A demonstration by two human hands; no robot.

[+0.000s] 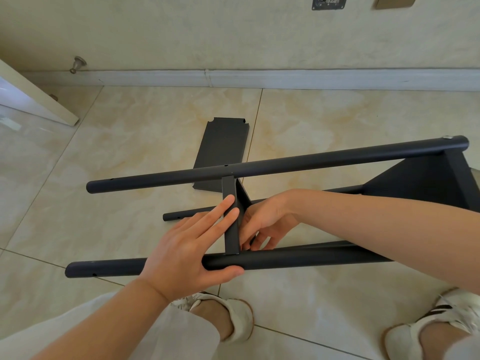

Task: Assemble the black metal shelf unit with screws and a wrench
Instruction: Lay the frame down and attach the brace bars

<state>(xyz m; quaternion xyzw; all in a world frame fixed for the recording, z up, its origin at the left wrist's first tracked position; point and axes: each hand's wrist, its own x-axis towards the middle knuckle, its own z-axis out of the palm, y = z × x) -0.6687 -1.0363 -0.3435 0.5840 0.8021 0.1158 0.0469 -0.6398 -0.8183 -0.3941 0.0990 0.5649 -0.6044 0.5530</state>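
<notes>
Item: black shelf frame (259,166), lying on its side mid-floor, well clear of the floor's far edge at the skirting. I log three poles in view. The near pole (104,267) runs left to right closest to the floor's near edge. Left hand (187,250): fingers straight and flat against the edge of the middle shelf panel (230,216), thumb laid along the near pole's front. That panel stands on edge between the near pole and the upper one. Loose shelf panel (223,149): flat on the tiles beyond the frame. Right hand (265,222): fingers curled down behind the middle panel at its joint with the near pole; I cannot tell what they hold. End shelf panel (420,183): fitted at the frame's right end.
</notes>
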